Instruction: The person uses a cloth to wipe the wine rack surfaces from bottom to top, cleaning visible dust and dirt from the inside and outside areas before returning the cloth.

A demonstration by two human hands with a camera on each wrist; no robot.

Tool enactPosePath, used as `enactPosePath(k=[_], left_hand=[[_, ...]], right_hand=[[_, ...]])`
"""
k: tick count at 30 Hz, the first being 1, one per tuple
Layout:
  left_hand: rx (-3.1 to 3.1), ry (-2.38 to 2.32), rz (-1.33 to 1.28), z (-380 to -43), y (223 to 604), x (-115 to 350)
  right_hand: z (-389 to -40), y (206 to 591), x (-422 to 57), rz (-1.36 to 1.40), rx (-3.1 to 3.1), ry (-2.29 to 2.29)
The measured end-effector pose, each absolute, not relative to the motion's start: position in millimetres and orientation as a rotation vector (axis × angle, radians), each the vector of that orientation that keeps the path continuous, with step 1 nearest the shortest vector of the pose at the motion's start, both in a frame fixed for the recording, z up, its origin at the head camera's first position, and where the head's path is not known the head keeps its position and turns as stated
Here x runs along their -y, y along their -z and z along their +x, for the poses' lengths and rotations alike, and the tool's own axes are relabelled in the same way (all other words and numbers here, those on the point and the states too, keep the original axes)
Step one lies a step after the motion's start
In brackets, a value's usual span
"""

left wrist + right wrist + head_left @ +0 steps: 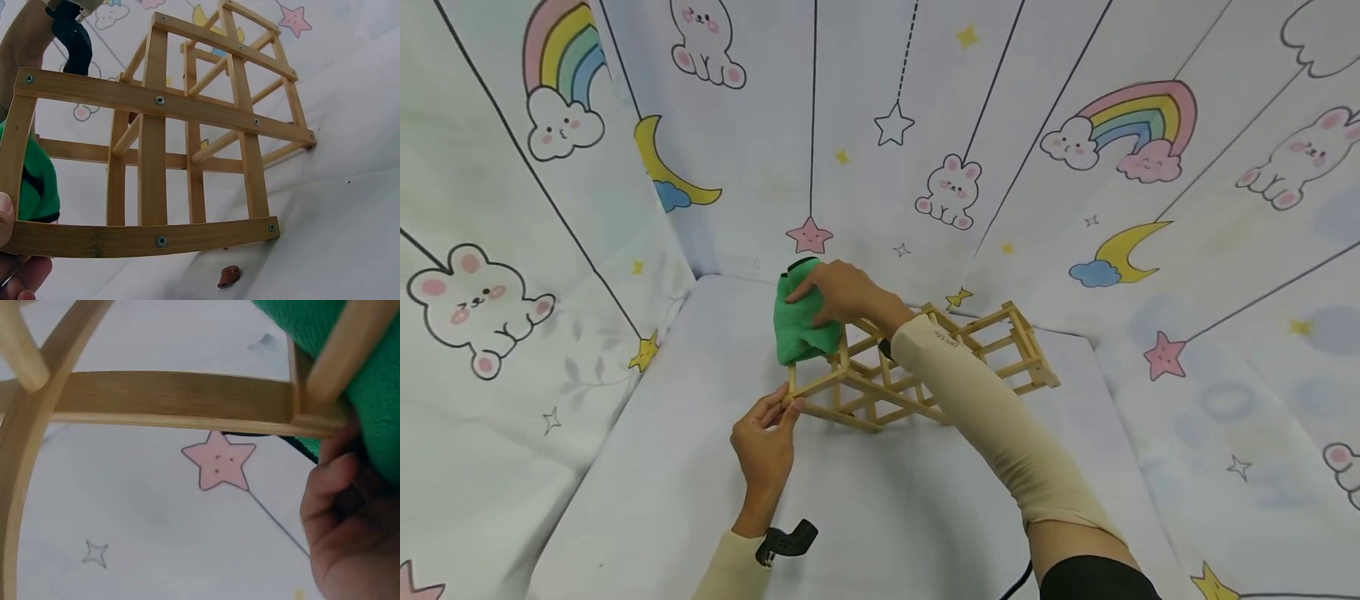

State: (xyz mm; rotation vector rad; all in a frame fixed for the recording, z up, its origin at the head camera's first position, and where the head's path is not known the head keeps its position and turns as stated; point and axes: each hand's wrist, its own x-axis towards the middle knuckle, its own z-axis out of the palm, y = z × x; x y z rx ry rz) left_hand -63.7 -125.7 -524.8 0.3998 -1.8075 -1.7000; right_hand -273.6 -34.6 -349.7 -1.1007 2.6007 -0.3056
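A folding lattice rack of light wooden bars [895, 396] stands tilted over the white surface, held at its left end. My left hand [765, 442] pinches the rack's lower left corner between thumb and fingers; in the left wrist view its fingertips [6, 219] grip the end of a bar. At the top of that same end, my right hand [846, 292] holds a green fluffy cloth [801, 333] with dark edging against the rack. The cloth [381, 406] drapes around the bar end in the right wrist view, with the fingers curled beneath it, partly hidden.
The white table surface [887, 517] runs up to patterned walls [760, 150] on the left, back and right. A small reddish-brown piece [230, 275] lies below the rack. Black bands [786, 542] sit at the wrists, and a dark cable [1018, 582] trails near the right arm.
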Motion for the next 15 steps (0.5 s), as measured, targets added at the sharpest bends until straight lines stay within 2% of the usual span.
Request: enactPosePath(k=[5,9,12,15], left_hand=[[1.823,1.715,0.375,-63.7,528.0,129.7],[1.825,1.705,0.367,-63.0,529.7,131.5],[1.820,1.686,0.378,-62.1,526.3,131.2],[1.805,1.688,0.382,-58.3,511.1,128.0]], right_hand=[[-286.4,349.7,31.9,-1.049,-2.832,0.488],[-284.0,343.5,32.3,-0.981,-2.546,0.769],[-279.2,343.8,37.7,-0.993,-2.433,0.686],[-284.4,348.2,39.8,-1.067,-2.658,0.558]])
